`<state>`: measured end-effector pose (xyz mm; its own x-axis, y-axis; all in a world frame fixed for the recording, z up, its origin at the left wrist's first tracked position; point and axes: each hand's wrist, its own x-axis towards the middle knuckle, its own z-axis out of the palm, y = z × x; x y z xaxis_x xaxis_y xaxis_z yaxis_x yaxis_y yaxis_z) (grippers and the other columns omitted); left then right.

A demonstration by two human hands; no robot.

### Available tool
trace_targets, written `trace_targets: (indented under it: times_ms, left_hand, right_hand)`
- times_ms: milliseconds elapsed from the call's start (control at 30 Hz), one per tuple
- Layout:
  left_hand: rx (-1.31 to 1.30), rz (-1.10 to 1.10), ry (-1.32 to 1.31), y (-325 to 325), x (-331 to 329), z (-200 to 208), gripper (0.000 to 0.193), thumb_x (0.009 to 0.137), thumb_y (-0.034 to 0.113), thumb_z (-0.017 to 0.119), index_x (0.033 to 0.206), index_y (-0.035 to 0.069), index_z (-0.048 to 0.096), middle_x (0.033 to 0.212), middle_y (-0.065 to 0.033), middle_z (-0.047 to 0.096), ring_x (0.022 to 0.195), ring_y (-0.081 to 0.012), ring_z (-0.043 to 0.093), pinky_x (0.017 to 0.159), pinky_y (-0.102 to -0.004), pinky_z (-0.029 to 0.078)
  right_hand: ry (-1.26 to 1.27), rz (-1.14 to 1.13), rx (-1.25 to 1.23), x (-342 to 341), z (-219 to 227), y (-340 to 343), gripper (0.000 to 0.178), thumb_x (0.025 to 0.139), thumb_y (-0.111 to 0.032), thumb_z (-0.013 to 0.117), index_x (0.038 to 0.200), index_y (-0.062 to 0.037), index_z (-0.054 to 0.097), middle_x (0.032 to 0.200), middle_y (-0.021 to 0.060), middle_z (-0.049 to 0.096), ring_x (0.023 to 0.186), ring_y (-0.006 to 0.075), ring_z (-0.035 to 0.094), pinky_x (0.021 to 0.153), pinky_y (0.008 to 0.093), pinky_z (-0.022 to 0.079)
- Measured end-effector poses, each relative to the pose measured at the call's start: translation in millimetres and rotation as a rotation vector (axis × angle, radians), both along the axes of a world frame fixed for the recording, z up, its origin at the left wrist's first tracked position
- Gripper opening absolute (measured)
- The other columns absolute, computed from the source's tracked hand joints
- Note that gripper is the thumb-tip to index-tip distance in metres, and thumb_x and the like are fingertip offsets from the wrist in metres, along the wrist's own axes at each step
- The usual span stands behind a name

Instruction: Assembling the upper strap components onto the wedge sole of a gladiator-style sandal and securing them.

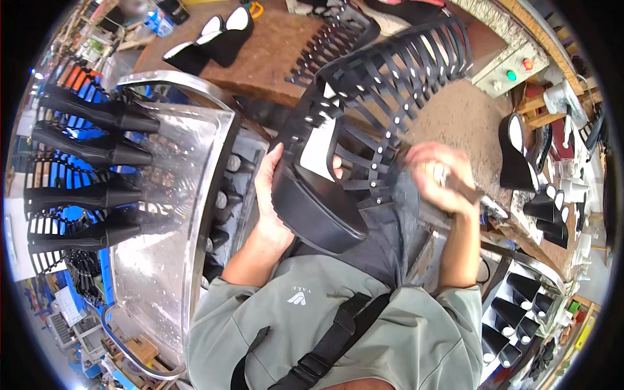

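Above my lap I have a black tall gladiator-style sandal [325, 201], with a thick platform sole and a shaft of studded straps spreading up and to the right. My left hand [268, 185] grips it by the platform side, its fingertips showing at the white insole. Beside the lower straps is my right hand [442, 175], its fingers curled in and slightly blurred. Something slim and dark sticks out past that hand's wrist side; its kind is unclear. Another black strappy upper [335, 42] lies on the brown workbench [276, 49] beyond.
Several finished-looking black strappy boots [91, 149] lie on a metal rack [172, 201] at left. Black wedge soles [224, 39] sit on the bench. More wedge soles [517, 153] stand at right, below a control box [510, 71] with coloured buttons. A lower right rack [510, 312] holds black pieces.
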<state>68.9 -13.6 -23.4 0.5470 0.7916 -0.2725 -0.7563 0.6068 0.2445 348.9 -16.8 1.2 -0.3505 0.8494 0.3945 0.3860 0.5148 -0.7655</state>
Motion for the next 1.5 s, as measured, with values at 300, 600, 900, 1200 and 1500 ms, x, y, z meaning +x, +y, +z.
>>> trace_targets:
  times_ms: [300,600,900,1200,1500]
  left_hand:
    - [0.521,0.025,0.843,-20,15,66,0.025,0.093,0.011,0.056,0.115,-0.002,0.057,0.091,-0.0107,0.066,0.076,-0.0155,0.062,0.068,-0.0242,0.051]
    - [0.371,0.036,0.349,-11,-12,9,0.066,0.091,0.051,0.045,0.134,0.002,0.041,0.122,-0.0211,0.052,0.108,-0.0306,0.056,0.089,-0.0393,0.049]
    - [0.861,0.346,0.515,2,0,42,0.084,0.075,0.036,0.077,0.135,0.001,0.03,0.13,-0.0206,0.046,0.12,-0.0344,0.051,0.099,-0.045,0.043]
    - [1.068,0.541,0.565,0,2,33,0.087,0.07,0.031,0.083,0.133,0.002,0.03,0.133,-0.0239,0.04,0.118,-0.0362,0.052,0.097,-0.0471,0.045]
    - [1.219,0.538,0.665,-3,-4,33,0.085,0.068,0.033,0.084,0.127,-0.001,0.033,0.128,-0.0244,0.042,0.115,-0.0344,0.053,0.096,-0.0455,0.045]
  right_hand:
    - [-1.163,-0.464,0.251,99,-76,67,0.038,0.073,-0.004,0.062,0.111,-0.0046,0.06,0.121,0.0182,0.057,0.095,0.0355,0.062,0.077,0.0395,0.051]
    - [1.336,-0.176,-0.299,-55,-74,17,0.07,0.076,-0.029,0.078,0.132,-0.0029,0.045,0.116,0.0048,0.061,0.096,0.0163,0.063,0.078,0.0292,0.053]
    - [0.952,-0.409,-0.343,-36,30,-39,0.052,0.081,-0.019,0.072,0.122,0.0031,0.049,0.11,0.0117,0.061,0.096,0.0176,0.061,0.086,0.0302,0.048]
    - [0.825,-0.486,-0.173,-28,32,-64,0.052,0.081,-0.028,0.069,0.114,0.0082,0.052,0.101,0.019,0.063,0.084,0.0248,0.066,0.079,0.0346,0.054]
    - [0.949,-0.48,-0.215,-46,45,-63,0.057,0.077,-0.026,0.074,0.117,0.0069,0.05,0.103,0.0161,0.063,0.091,0.0228,0.063,0.084,0.0326,0.05]
